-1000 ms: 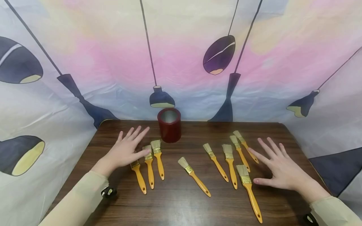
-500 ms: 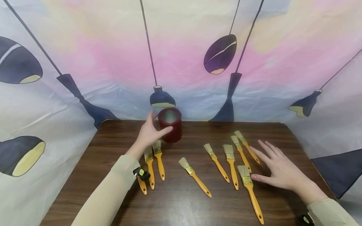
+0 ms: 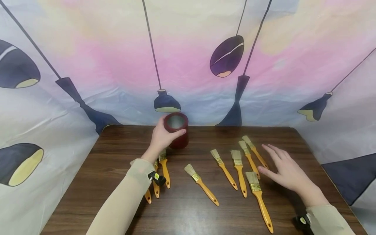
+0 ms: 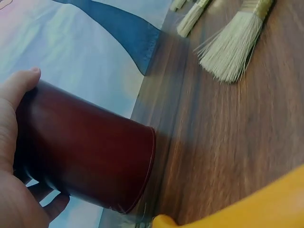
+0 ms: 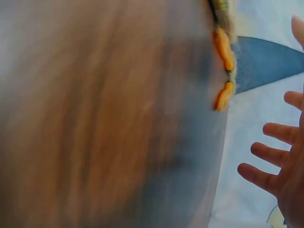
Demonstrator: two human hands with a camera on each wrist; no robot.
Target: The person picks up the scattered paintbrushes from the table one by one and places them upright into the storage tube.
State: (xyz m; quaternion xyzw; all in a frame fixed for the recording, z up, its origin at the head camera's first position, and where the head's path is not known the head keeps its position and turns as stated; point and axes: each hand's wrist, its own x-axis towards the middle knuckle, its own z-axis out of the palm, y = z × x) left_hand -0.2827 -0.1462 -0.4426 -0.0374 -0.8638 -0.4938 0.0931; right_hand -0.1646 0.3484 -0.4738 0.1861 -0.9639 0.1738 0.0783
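Observation:
At the back of the dark wooden table stands a dark red cylindrical cup (image 3: pixel 181 139), its mouth facing up. My left hand (image 3: pixel 161 135) grips it from the left, thumb across the near side and fingers curled round the far side. In the left wrist view the thumb and fingers wrap the upper part of the cup (image 4: pixel 90 147). Toward the right, my right hand (image 3: pixel 289 173) hovers beside the paintbrushes, its fingers extended and holding nothing. Nearest to it are a wide paintbrush (image 3: pixel 259 197) and a narrower paintbrush (image 3: pixel 255 150).
Several paintbrushes with orange handles lie on the table (image 3: pixel 182 218). One paintbrush (image 3: pixel 202 184) is in the middle, and another (image 3: pixel 165 171) lies by my left forearm, with two more partly hidden there. A printed cloth (image 3: pixel 194 58) hangs behind the table.
My left hand has moved right and away from above the left paintbrushes to the cup and taken hold of it. My right hand has shifted slightly left and turned, still empty.

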